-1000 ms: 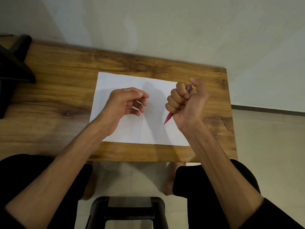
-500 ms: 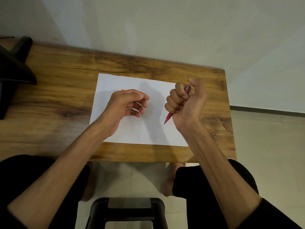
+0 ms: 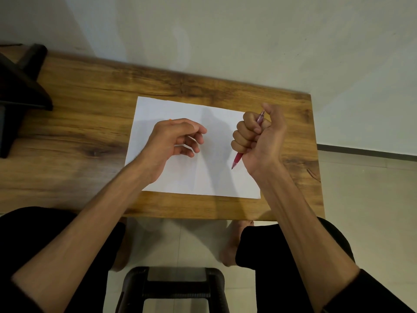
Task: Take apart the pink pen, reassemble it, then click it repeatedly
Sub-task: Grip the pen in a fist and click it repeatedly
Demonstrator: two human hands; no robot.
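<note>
The pink pen (image 3: 237, 159) stands tilted in my right hand (image 3: 259, 141), which is closed in a fist around its barrel over the right part of the white paper (image 3: 203, 177). Its tip points down and to the left below the fist, and its clear upper end (image 3: 261, 115) sticks out beside my raised thumb. My left hand (image 3: 173, 141) hovers over the middle of the paper with its fingers loosely curled and apart; I see nothing in them. A tiny orange tip (image 3: 169, 119) peeks out behind its knuckles.
The paper lies on a small wooden table (image 3: 79, 132) set against a pale wall. A black object (image 3: 20, 86) sits at the table's far left. A black stool (image 3: 173, 288) stands below, between my knees. The table's right edge drops to the tiled floor.
Both hands stay almost where they were. My left hand's fingers have loosened a little, and the orange tip has come into sight behind it. The pen remains in my right fist.
</note>
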